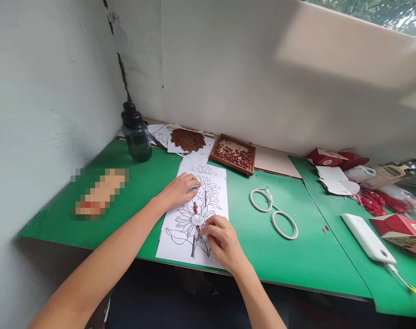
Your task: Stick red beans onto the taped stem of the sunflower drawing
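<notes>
A white sheet with a black line drawing of sunflowers (171,228) lies on the green table. Small red beans (195,208) form a short row on an upper petal of the lower flower. More red beans (198,228) lie below the flower's centre. My left hand (181,191) rests on the upper left of the sheet, fingers loosely bent and pressed to the paper. Thumb and forefinger of my right hand (224,240) come together beside the lower beans. Whatever is between those fingertips is too small to make out.
Behind the sheet are a wooden tray (251,161) of mixed beans and a paper with a bean pile (187,140). A dark bottle (137,139) stands back left. Two white rings (285,225), a white power bank (368,238) and red boxes (401,231) lie to the right.
</notes>
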A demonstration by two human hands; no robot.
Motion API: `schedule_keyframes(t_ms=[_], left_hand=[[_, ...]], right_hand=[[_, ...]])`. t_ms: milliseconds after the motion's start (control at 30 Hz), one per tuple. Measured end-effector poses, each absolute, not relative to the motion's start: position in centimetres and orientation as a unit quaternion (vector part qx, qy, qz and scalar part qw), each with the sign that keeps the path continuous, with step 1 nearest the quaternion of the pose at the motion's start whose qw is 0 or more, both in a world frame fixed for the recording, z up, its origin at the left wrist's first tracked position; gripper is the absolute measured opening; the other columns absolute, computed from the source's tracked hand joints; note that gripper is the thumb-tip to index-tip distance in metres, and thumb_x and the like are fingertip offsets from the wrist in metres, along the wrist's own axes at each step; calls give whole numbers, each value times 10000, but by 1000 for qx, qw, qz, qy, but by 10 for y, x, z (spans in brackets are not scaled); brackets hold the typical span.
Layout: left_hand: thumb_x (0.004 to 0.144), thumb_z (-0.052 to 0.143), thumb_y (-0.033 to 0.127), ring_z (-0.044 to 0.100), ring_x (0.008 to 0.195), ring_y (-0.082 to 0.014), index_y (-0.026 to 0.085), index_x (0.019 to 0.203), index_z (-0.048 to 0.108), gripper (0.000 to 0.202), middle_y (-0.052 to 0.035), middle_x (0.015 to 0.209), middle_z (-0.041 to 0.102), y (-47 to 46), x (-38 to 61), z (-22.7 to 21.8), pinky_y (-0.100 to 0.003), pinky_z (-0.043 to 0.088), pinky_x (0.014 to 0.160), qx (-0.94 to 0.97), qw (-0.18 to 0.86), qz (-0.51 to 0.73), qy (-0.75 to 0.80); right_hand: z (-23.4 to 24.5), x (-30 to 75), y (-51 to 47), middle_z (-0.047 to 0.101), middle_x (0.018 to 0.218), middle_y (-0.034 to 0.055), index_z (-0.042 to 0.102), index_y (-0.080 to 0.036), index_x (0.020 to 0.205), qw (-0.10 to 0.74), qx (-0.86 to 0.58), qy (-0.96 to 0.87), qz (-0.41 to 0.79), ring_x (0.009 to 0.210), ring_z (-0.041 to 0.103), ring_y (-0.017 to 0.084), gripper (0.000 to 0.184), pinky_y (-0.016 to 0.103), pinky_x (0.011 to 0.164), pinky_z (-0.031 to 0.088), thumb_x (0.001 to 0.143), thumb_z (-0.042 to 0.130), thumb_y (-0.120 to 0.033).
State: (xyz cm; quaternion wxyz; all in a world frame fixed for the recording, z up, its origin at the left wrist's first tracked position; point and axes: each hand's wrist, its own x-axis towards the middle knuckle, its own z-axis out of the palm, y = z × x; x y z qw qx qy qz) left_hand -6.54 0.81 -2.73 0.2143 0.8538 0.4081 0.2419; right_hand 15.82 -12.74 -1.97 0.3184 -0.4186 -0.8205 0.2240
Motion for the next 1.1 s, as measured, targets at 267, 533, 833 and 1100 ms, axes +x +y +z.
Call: schedule_keyframes(t_ms=[267,533,833,1100], left_hand=[[985,585,218,599,1195,-227,235,1218,700,260,-37,1229,700,9,-63,-24,-400,507,1057,856,206,232,414],[1047,465,299,594,1239,-267,221,1322,644,337,-70,1336,673,-52,-120,27,-428,482,1054,748,-20,276,603],[962,436,538,528,1272,-422,118,1603,311,776,-215,1498,501,-86,-232,24,-541,499,971,578,40,-16,815],[943,388,513,482,1243,-403,163,1559,350,710,-192,1344,552,-84,-223,24,-471,528,834,561,67,-10,825]], right_hand=[[-23,158,-127,645,960,35,711,-241,943,323,-415,-827,200,864,593,194,430,359,800,464,798,452,71],[-26,162,-127,627,934,26,689,-232,918,358,-422,-807,207,843,577,183,434,339,779,457,761,426,76],[-27,162,-128,636,942,30,690,-235,924,378,-395,-811,207,845,597,188,440,340,774,469,750,423,69],[-28,165,-130,629,929,24,690,-241,916,416,-399,-792,200,834,589,181,436,336,767,468,763,420,64]])
